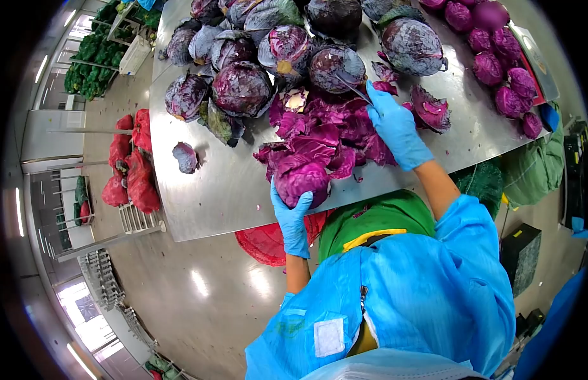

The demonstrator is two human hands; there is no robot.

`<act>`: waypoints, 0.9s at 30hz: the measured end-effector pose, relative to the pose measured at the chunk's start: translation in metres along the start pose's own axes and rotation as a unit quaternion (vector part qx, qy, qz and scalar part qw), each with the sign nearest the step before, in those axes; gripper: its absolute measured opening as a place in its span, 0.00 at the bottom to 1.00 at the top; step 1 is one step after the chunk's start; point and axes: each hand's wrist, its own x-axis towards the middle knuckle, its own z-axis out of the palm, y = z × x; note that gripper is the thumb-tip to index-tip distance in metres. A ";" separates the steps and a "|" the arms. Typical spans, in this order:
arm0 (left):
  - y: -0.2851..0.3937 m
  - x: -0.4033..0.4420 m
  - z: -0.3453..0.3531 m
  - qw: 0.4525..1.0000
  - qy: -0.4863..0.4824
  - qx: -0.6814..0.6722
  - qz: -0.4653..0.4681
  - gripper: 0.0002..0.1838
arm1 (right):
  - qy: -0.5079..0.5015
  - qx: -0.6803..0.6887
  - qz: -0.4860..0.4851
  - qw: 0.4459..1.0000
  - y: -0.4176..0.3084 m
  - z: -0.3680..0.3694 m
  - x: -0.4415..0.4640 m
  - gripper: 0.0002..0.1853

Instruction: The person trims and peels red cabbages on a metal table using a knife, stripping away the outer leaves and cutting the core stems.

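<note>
My left hand (290,218), in a blue glove, grips a peeled red cabbage (300,182) at the near edge of the steel table (212,212). Its thumb and fingers wrap the lower side of the head. My right hand (395,123), gloved too, is closed round a knife (353,87), whose thin blade points up and left toward an unpeeled red cabbage (337,68). Loose purple cabbage leaves (325,136) lie heaped between my hands. A curled leaf piece (430,109) rests right of my right hand. The knife's handle is hidden in my fist.
Several unpeeled cabbages (242,88) crowd the table's far side. Trimmed purple heads (487,68) are piled at the far right. Red mesh sacks (141,180) stand left of the table. A green sack (534,161) is at the right, and a red mesh bag (262,242) hangs below the near edge.
</note>
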 end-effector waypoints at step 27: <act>0.069 0.024 -0.004 0.940 -0.056 0.300 0.151 0.62 | -0.197 0.407 0.069 0.889 -0.087 0.028 -0.062 0.36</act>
